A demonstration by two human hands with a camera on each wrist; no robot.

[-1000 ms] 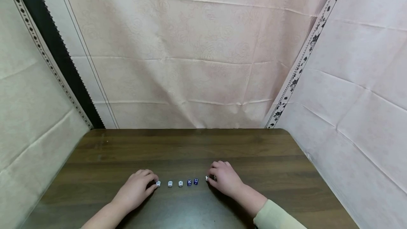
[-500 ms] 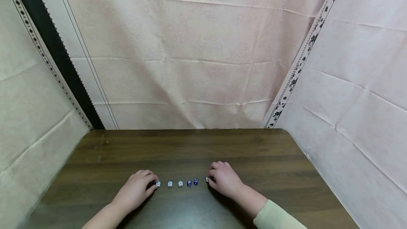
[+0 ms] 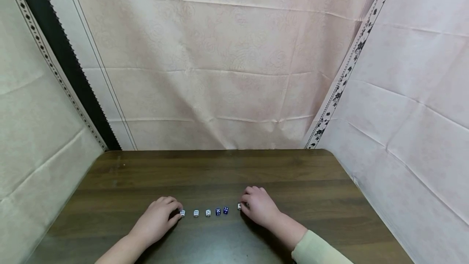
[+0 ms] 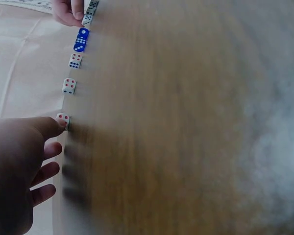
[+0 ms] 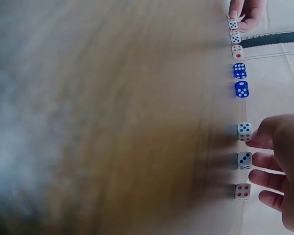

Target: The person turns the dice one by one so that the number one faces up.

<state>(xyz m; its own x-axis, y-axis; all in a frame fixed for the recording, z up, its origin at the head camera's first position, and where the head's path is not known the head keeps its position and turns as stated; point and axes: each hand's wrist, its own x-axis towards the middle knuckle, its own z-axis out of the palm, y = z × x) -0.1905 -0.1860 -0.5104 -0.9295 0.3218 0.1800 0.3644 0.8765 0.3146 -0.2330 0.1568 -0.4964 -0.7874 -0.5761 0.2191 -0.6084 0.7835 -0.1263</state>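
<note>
Several small dice stand in a row across the brown table. At the row's left end my left hand [image 3: 158,219] pinches a white die [image 4: 63,119], the thumb covering part of its face. Rightward of it come a white die [image 3: 196,213], another white die [image 3: 208,212], a blue die [image 3: 218,212] and a second blue die [image 3: 226,210]. After a gap, my right hand [image 3: 260,206] holds a white die [image 5: 244,132] at the thumb and forefinger. In the right wrist view, two more white dice [image 5: 244,160] [image 5: 243,191] stand by its other fingers, mostly hidden from the head view.
The dark wood table [image 3: 220,170] has rounded far corners. Pale cloth [image 3: 227,64] hangs behind it, and more white cloth [image 3: 414,113] closes in both sides. A shiny patch of light lies on the near part of the tabletop.
The white die at my right thumb shows a little more in the head view and has shifted very slightly right. My left hand and the other visible dice stay put.
</note>
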